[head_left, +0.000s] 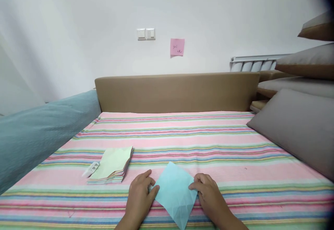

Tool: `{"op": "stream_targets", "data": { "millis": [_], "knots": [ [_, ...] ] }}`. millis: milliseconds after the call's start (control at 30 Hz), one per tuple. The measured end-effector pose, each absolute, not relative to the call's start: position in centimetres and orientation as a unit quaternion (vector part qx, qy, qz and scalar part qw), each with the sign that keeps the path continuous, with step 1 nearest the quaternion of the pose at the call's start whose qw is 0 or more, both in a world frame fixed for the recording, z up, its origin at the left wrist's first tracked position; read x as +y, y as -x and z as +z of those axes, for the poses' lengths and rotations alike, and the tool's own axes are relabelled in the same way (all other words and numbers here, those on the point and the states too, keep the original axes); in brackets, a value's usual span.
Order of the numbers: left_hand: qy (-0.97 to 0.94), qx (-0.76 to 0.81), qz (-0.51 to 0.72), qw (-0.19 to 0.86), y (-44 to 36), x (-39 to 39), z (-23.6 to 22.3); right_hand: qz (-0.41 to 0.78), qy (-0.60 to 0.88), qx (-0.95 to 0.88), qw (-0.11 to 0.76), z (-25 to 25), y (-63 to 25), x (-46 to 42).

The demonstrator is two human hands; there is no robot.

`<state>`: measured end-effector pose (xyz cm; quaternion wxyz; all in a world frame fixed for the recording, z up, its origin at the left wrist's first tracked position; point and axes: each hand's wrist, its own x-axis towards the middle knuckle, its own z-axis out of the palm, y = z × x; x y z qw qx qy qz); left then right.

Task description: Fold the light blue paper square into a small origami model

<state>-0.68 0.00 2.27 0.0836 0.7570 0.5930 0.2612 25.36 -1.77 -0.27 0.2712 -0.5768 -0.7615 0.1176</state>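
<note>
A light blue paper sheet (174, 193), creased and turned like a diamond, lies on the striped bed sheet (182, 139) near the front edge. My left hand (141, 195) pinches its left corner with thumb and fingers closed on the paper. My right hand (208, 195) pinches the right corner the same way. A stack of coloured paper sheets (112, 164), pale green on top, sits just left of my left hand.
A small white plastic piece (90, 169) lies left of the stack. A teal bolster (39, 132) runs along the left, grey cushions (300, 125) lean at the right, and a tan headboard (177, 92) stands behind. A pink sticky note (177, 47) is on the wall.
</note>
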Motion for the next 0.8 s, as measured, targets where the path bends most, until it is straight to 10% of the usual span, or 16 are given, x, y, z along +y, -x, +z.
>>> {"op": "stream_targets", "data": {
  "millis": [800],
  "knots": [
    [-0.76,0.595,0.256,0.041,0.6,-0.2,2.3,0.353,0.631,-0.58,0.376,0.1,-24.3,-2.3]
  ]
}}
